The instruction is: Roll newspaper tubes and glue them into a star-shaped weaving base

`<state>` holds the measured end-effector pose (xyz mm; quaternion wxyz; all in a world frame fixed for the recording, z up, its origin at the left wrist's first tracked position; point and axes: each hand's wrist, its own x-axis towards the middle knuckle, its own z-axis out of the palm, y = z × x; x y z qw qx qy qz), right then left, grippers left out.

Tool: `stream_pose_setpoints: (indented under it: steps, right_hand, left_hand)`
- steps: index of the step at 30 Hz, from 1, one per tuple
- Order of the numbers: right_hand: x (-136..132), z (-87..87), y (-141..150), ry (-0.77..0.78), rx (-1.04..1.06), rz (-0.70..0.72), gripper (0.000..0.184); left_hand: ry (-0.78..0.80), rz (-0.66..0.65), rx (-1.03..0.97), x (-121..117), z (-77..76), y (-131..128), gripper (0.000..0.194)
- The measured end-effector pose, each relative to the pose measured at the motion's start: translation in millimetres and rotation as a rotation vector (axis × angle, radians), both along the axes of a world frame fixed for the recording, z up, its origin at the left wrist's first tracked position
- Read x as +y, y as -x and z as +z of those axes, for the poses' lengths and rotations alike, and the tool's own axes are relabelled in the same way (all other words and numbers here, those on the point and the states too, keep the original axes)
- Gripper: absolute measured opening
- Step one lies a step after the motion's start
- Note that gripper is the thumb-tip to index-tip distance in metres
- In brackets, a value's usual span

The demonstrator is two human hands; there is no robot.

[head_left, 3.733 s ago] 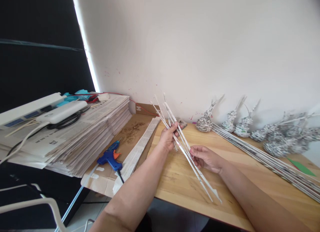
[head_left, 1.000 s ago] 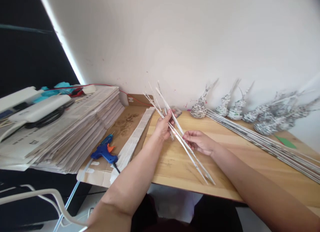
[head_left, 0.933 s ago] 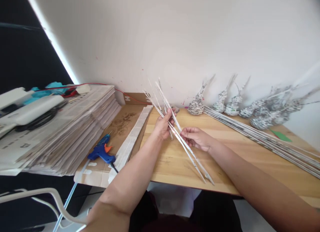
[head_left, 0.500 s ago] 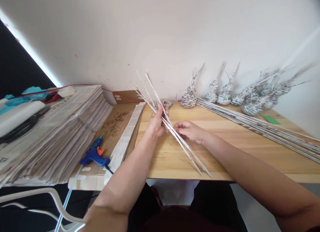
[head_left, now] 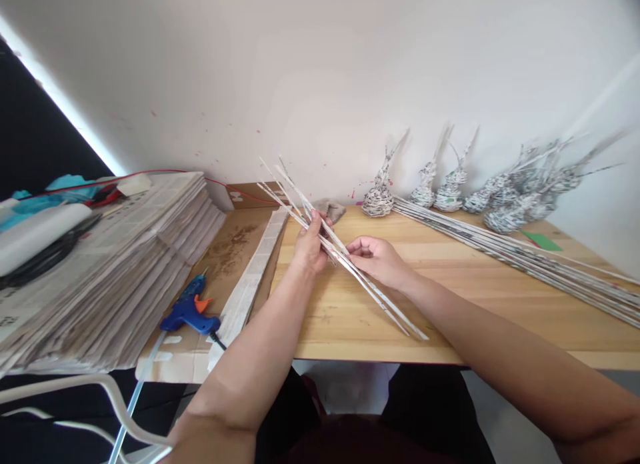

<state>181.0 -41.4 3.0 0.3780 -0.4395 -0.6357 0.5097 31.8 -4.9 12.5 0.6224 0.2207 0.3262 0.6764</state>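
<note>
The left hand (head_left: 311,243), fingers curled round thin white paper sticks (head_left: 358,274), likely stops them slipping, while beside those fingers the half-curled right hand (head_left: 376,259) touches them, pinch unclear.

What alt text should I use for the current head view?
A left hand grips several thin paper sticks over a wooden table, while the right hand touches them. To the left, a blue glue gun lies on cardboard beside a newspaper stack; to the right, long paper rods and woven paper pieces sit near a white wall.
</note>
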Motion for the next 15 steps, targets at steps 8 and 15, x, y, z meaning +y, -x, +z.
stream_pose_setpoints:
  steps: [8, 15]
  right_hand:
    - [0.7, -2.7, 1.7, -0.115, 0.045, -0.066, 0.030]
    - [0.7, -0.6, 1.1, -0.115, 0.020, -0.070, 0.025]
  left_hand:
    - [-0.021, 0.042, -0.006, 3.0, -1.6, 0.7, 0.028]
    - [-0.021, 0.073, -0.004, 4.1, -5.5, -0.7, 0.027]
